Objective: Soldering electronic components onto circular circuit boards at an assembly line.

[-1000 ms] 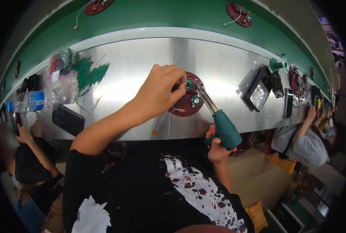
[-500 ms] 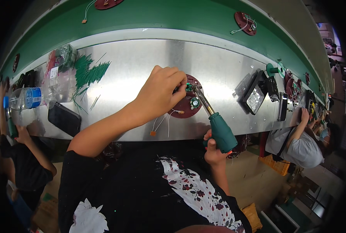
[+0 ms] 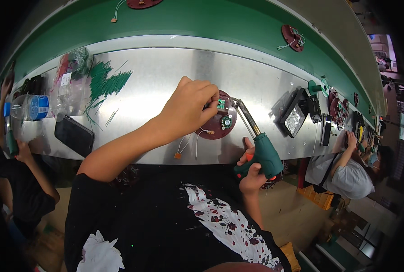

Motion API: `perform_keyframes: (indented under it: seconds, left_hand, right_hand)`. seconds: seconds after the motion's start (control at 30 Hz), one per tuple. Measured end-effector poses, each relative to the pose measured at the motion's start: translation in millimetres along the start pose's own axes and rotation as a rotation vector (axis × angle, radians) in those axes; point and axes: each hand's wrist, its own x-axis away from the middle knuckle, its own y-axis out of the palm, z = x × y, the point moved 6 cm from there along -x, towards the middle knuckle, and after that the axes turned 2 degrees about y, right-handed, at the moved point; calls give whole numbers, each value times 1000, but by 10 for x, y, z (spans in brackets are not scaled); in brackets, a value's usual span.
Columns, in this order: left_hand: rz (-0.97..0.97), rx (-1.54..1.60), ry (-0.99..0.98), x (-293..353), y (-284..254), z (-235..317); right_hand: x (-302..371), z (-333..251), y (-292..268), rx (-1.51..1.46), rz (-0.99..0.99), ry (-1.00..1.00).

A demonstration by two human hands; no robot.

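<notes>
A round dark-red disc lies on the metal bench, carrying a small green circuit board and a round coil-like part. Over the disc's left side, my left hand is closed in a pinch; its fingertips are turned away, so what they hold is hidden. My right hand grips a green soldering gun at the bench's near edge. The gun's metal tip points up and left, just right of the disc and apart from the board. White wires with a small orange connector trail from the disc toward me.
Left lie green wire pieces, a plastic bag, a water bottle and a phone. Right are a black tray and a green spool. Another disc sits on the green belt. Co-workers sit either side.
The soldering gun has moved right with my right hand, its tip drawing off the board to beside the disc. My left hand stays nearly in place. The discs on the belt have shifted right.
</notes>
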Motion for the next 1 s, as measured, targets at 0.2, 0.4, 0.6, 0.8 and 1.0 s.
perform_keyframes:
  seconds: [0.2,0.4,0.6,0.8,1.0]
  left_hand:
    - [-1,-17,18,-4,1,8]
    - [21,-125,56,-39,-68,43]
    - [-11,107,-79,-112,-99,-2]
    - [15,291,-162,-163,-61,7]
    - [-46,133,-68,-241,30,20]
  right_hand:
    - [-41,44,3,-43,-5,30]
    - [-85,62,11,-102,-4,55]
    - [-149,-8,32,-53,31,38]
    - [-192,-50,-14,-100,35,65]
    - [-245,18,-86,-126,38,66]
